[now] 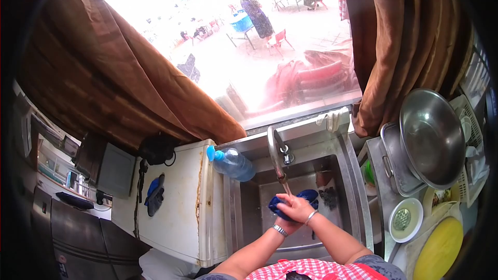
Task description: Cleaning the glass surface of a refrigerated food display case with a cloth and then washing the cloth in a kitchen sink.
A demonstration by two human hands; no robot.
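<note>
A wet dark-blue cloth (308, 194) is bunched between my hands, over the basin of the stainless-steel sink (253, 217). My right hand (297, 208), with a bangle at its wrist, lies across the cloth from above. Beneath it is my left hand (288, 224), wearing a metal-banded watch; its fingers are mostly hidden. Directly above my hands, the curved faucet (272, 147) lets a stream of water down onto them. A dark scrubbing pad (328, 197) and a reddish-brown block (323, 179) lie in the basin's right side.
On the sink's left rim stands a blue pump bottle (235, 164). A blue-and-grey glove (155, 195) lies on the white freezer lid (179, 202). To the right are a large steel bowl (432, 136), a white bowl (405, 219) and a yellow round board (438, 249). People are outside the window.
</note>
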